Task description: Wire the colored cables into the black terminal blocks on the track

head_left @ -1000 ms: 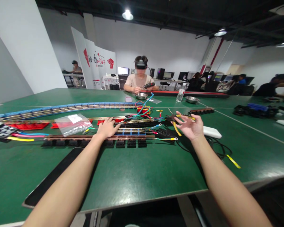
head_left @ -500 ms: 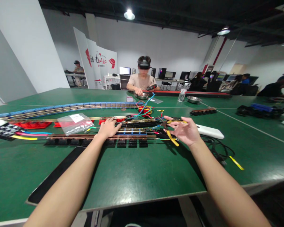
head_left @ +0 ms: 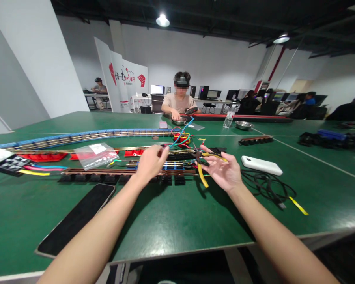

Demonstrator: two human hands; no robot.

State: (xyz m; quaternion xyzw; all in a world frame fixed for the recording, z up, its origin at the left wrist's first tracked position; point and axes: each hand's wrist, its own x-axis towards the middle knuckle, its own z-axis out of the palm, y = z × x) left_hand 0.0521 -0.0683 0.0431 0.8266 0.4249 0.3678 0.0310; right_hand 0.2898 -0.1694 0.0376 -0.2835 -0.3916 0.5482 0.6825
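My right hand (head_left: 225,171) holds a pair of pliers (head_left: 202,176) with yellow handles; the handles are spread and the jaws point up and away from me. My left hand (head_left: 152,163) is curled, fingertips pressed together, above the rail strips and close to the pliers' jaws. Whatever it pinches, if anything, is too small to make out. Under it run a strip of brown rails on black supports (head_left: 90,173) and a short blue-supported strip with brass-coloured rails (head_left: 133,164). Behind the pliers lies a bundle of red, green and blue wires (head_left: 182,139).
A black phone (head_left: 77,219) lies by my left forearm. To the right are a white power bank (head_left: 262,165) and a coiled black cable (head_left: 264,187). A plastic bag (head_left: 96,156) rests on the rails. Opposite sits a person (head_left: 179,100) beside a metal bowl (head_left: 180,121).
My left hand has lifted off the rails, moved right towards the pliers and curled its fingers. The right hand with the pliers has shifted slightly left.
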